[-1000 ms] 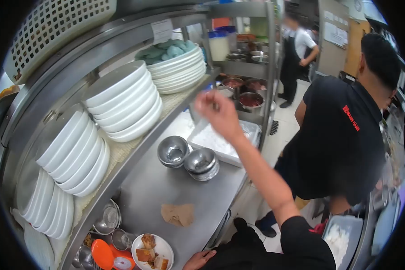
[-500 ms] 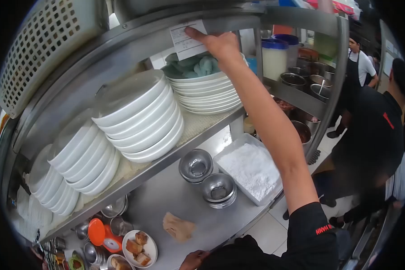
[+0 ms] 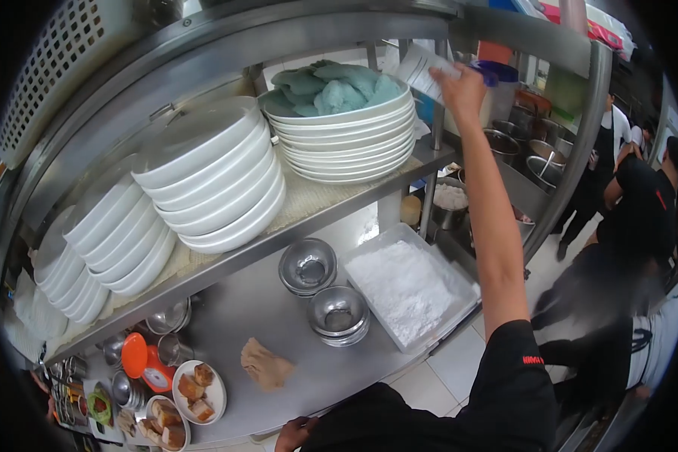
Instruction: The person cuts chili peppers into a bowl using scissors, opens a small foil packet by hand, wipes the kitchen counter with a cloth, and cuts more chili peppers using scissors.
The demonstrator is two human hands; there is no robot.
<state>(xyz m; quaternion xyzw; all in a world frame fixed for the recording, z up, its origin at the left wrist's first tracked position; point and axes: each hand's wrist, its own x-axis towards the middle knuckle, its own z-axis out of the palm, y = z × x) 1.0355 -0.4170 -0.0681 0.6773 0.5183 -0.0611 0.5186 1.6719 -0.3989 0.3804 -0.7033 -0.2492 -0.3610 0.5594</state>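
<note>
My right hand [image 3: 462, 89] is raised at the upper right of the shelf, its fingers closed on a white printed slip [image 3: 422, 73]. Just left of it, crumpled green cloths [image 3: 335, 89] lie on a stack of white plates [image 3: 350, 154]. Low in the view, my left hand [image 3: 294, 433] rests by the counter's front edge, partly covered by my dark clothing; its fingers are not clear enough to read. The nearest thing to it is a brown piece of paper or cloth [image 3: 265, 364] on the steel counter [image 3: 233, 316].
White bowls [image 3: 211, 181] stand stacked along the shelf. Below are metal bowls [image 3: 338, 313], a tray of white powder [image 3: 407, 290], an orange scale [image 3: 157, 369] and dishes of food pieces [image 3: 200, 392]. Several people in dark clothes [image 3: 640, 196] are at the right.
The slip has come off the shelf's rail and is now in my right hand, which has moved right. The view has shifted, and a person at the right has moved farther off.
</note>
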